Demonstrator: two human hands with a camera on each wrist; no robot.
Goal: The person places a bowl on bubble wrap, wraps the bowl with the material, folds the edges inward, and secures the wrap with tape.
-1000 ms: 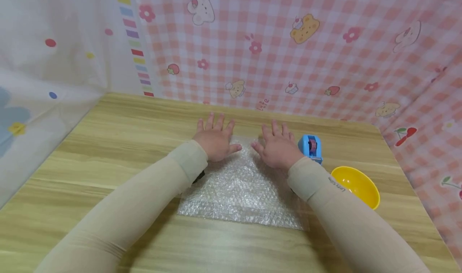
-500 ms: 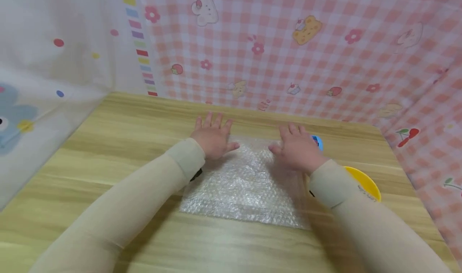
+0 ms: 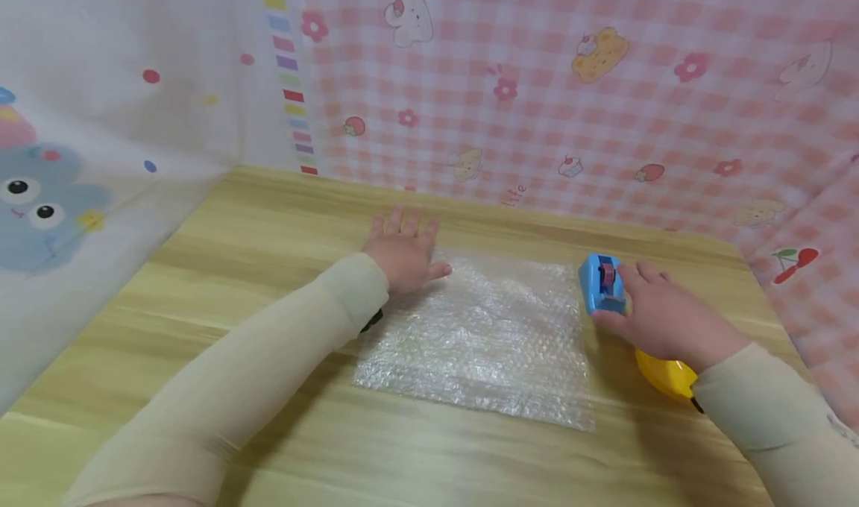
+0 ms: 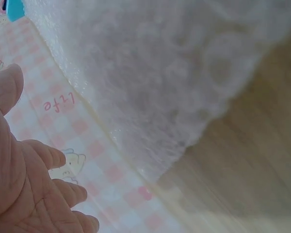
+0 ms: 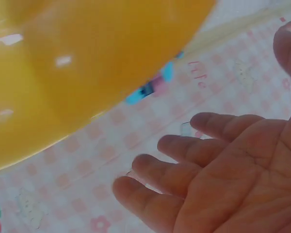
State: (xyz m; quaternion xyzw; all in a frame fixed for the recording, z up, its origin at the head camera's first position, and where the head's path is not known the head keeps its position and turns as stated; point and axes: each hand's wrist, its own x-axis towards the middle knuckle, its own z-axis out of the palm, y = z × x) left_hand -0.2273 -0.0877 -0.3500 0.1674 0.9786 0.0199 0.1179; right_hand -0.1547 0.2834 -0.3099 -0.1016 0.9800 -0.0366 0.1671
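Observation:
A sheet of bubble wrap (image 3: pixel 503 335) lies flat on the wooden table. At its far left corner is my left hand (image 3: pixel 404 261), fingers spread and thumb over the sheet's edge; its palm (image 4: pixel 19 184) shows in the left wrist view. To the right of the sheet stands a small blue tape dispenser (image 3: pixel 593 283) with a pinkish roll. My right hand (image 3: pixel 678 319) is beside the dispenser, fingers extended and overlapping its right side in the head view. Under that wrist, a yellow bowl (image 3: pixel 661 375) is partly hidden; its side (image 5: pixel 77 63) fills much of the right wrist view.
The wooden tabletop (image 3: pixel 201 283) runs back to a pink checked cloth (image 3: pixel 456 67) hung as a wall. A white printed cloth (image 3: pixel 121 112) hangs along the left side.
My right hand has left the bubble wrap and moved right, past the tape dispenser and over the bowl. The left hand stays at the sheet's corner. The head view has turned slightly right.

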